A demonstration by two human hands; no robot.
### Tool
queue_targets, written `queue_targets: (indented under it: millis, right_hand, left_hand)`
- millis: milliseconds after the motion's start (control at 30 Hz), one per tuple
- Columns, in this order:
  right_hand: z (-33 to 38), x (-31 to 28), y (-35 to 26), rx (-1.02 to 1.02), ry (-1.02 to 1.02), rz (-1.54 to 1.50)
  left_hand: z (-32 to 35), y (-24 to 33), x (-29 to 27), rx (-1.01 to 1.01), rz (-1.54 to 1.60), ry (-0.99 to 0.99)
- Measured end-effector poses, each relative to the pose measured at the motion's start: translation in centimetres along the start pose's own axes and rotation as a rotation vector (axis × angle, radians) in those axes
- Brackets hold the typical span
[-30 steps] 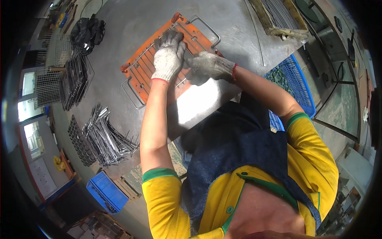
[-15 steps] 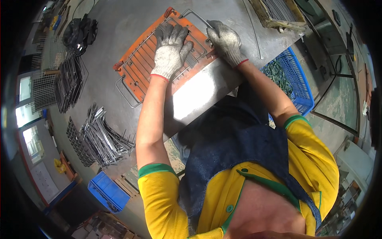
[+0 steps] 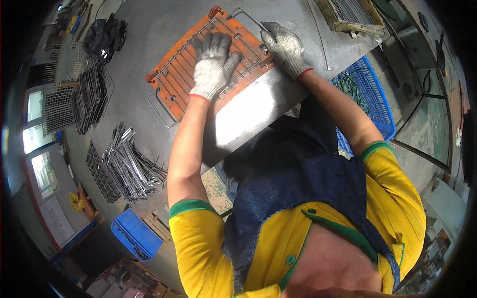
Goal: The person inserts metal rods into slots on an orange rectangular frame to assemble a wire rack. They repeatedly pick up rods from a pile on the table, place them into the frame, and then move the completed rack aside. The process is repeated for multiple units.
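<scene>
An orange metal jig plate (image 3: pixel 174 84) lies on the grey steel table (image 3: pixel 248 109), with a wire grid rack (image 3: pixel 189 67) laid on top of it. My left hand (image 3: pixel 213 64), in a grey knit glove, presses flat on the middle of the wire rack with fingers spread. My right hand (image 3: pixel 284 45), also gloved, rests on the right end of the jig, its fingers curled over the rack's wire loop handle (image 3: pixel 248 16).
A pile of loose bent wires (image 3: pixel 130 166) and stacked wire racks (image 3: pixel 92 97) lie at the left. A blue crate (image 3: pixel 365 92) stands under the table's right edge, another blue bin (image 3: pixel 134 233) lower left. A wooden tray of rods (image 3: pixel 350 15) sits top right.
My right hand has moved from the rack's middle out to its right end at the loop handle. My left hand has stayed pressed on the rack.
</scene>
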State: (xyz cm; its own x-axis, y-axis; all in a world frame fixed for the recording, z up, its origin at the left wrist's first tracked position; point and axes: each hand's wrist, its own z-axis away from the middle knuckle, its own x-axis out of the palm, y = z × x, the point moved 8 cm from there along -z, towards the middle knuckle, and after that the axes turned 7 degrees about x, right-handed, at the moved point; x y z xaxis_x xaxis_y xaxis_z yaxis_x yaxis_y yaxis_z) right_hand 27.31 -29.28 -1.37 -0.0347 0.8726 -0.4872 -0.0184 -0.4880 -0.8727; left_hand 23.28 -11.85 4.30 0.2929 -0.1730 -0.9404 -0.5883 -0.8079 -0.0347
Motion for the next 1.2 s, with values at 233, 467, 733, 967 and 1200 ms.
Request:
queue_targets:
  millis: [233, 467, 733, 967, 1200]
  right_hand:
    - [-0.3, -0.4, 0.3, -0.102, 0.102, 0.104]
    - [0.8, -0.4, -1.1, -0.190, 0.082, 0.226]
    - [0.6, 0.1, -0.4, -0.364, 0.194, 0.453]
    - [0.3, -0.9, -1.0, -0.113, 0.090, 0.153]
    - [0.5, -0.9, -1.1, -0.233, 0.182, 0.155]
  left_hand:
    - [-2.6, -0.9, -0.5, -0.248, 0.393, 0.168]
    - [-1.6, -0.1, 1.6, 0.092, -0.029, -0.005]
    - [-3.5, -0.6, 2.7, 0.071, -0.031, -0.086]
    - [-0.8, -1.0, 1.3, 0.094, -0.011, -0.203]
    - [5.7, -3.6, -1.7, 0.046, -0.114, -0.189]
